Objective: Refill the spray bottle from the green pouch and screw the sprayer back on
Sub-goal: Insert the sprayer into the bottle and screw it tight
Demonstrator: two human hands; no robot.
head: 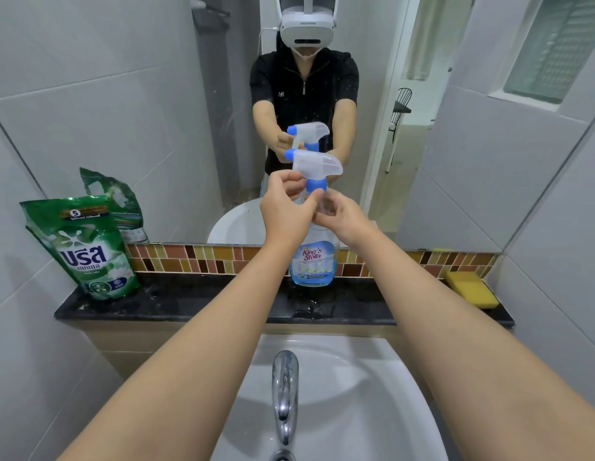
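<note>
Spray bottle (312,261) upright on a dark ledge (189,301), centre of frame, below a mirror (123,94).

White-and-blue sprayer (317,169) seated on its neck; left hand (288,211) pinching the blue collar, right hand (339,216) wrapped around the bottle's shoulder. Green pouch (86,247) standing at left of frame, well apart. Yellow sponge (472,289) at right. White sink (372,410) and chrome tap (284,390) along the bottom.

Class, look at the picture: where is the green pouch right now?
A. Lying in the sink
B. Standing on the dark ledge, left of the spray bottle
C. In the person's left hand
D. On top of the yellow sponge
B: the green pouch stands on the dark ledge, well left of the spray bottle, with neither hand touching it.
</note>
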